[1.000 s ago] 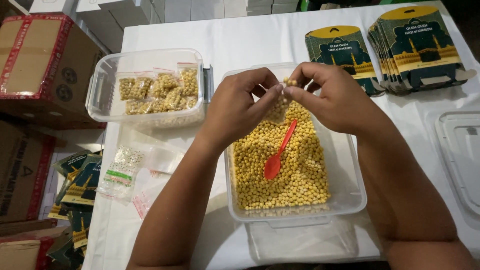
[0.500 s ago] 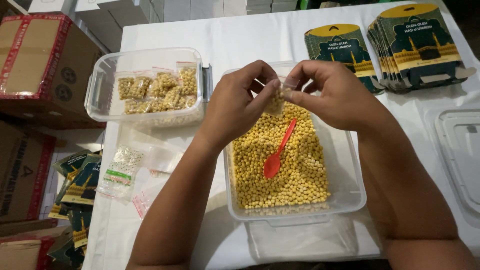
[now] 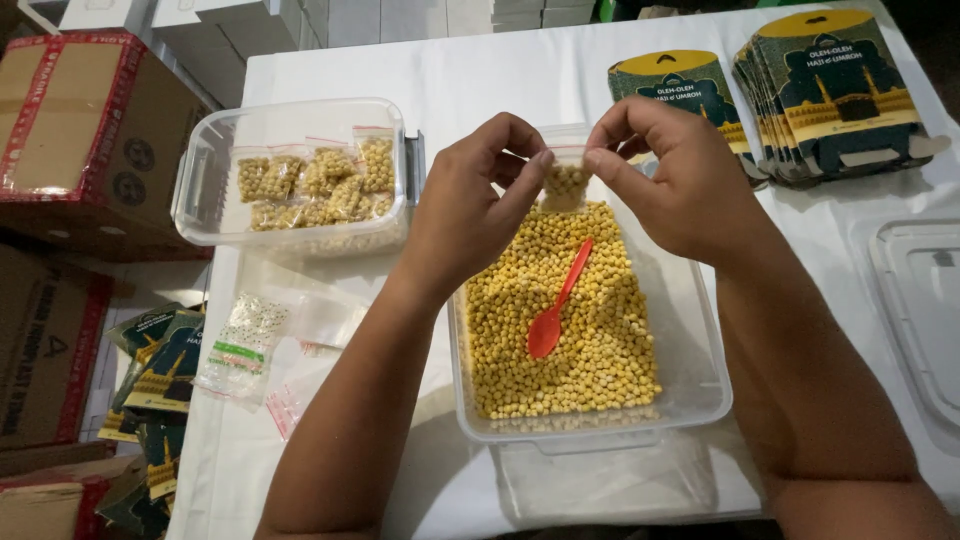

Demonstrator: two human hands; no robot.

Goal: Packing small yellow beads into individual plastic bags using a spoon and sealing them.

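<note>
My left hand (image 3: 470, 215) and my right hand (image 3: 668, 180) together pinch the top edge of a small clear bag (image 3: 565, 184) holding yellow round pieces. The bag hangs upright above the far end of a clear plastic tub (image 3: 690, 395) that is filled with the same yellow pieces (image 3: 590, 340). An orange plastic spoon (image 3: 556, 303) lies on top of the pieces in the tub, its bowl toward me.
A second clear tub (image 3: 200, 185) at the left holds several filled small bags. Empty small bags (image 3: 245, 340) lie on the white tablecloth at the left. Stacks of dark green and yellow cards (image 3: 835, 85) sit at the far right, a clear lid (image 3: 925, 300) at the right edge, cardboard boxes (image 3: 85, 130) left.
The small bag has turned from tilted to hanging upright, and both hands now pinch its top edge level, thumbs and fingers spread a little wider apart. The tub and spoon have not moved.
</note>
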